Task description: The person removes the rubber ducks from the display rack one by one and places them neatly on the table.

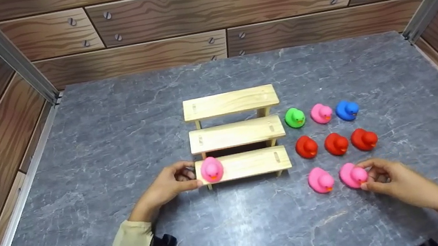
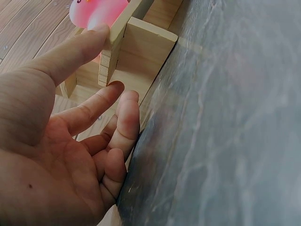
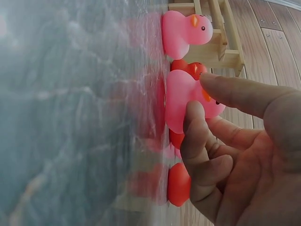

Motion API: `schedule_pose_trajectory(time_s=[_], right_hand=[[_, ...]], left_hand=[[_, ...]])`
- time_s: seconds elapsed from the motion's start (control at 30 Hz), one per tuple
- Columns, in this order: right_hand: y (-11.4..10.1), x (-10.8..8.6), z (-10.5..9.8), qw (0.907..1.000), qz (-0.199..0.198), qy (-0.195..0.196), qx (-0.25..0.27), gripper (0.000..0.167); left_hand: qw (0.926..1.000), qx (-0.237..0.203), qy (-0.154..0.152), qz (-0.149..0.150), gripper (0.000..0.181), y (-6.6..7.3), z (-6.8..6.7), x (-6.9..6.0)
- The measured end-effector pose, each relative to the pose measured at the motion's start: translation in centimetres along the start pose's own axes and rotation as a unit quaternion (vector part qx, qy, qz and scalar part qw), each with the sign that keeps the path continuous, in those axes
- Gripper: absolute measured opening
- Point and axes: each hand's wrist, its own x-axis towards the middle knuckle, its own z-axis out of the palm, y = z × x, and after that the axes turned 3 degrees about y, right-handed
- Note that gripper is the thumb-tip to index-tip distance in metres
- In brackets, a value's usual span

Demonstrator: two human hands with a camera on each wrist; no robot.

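Observation:
A three-step wooden stand [image 1: 237, 133] is in the middle of the table. At the left end of its lowest step sits a pink rubber duck [image 1: 212, 169]. My left hand [image 1: 168, 184] pinches that step's end; in the left wrist view the thumb [image 2: 77, 52] lies on the board beside the duck, with the index finger under the edge. To the right, my right hand [image 1: 396, 180] holds another pink rubber duck [image 1: 352, 175] at its head side, between thumb and fingers. In the right wrist view this duck [image 3: 178, 101] stands on the table surface.
Left of the held duck is a pink duck [image 1: 319, 180]. Behind them stand three red ducks [image 1: 336, 144] in a row. Farther back are a green duck [image 1: 294, 118], a pink duck [image 1: 321, 113] and a blue duck [image 1: 347, 110]. Wood-patterned walls [image 1: 163, 18] enclose the grey table [image 1: 117, 123].

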Motion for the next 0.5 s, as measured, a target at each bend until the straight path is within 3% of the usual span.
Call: schedule_pose_trajectory(time_s=[0.5], right_hand=[[0.1,0.12,0.36,0.9996,0.022,-0.002,0.015,0.038]], left_hand=[[1.0,0.0,-0.002,0.0,0.053,-0.08,0.01,-0.04]])
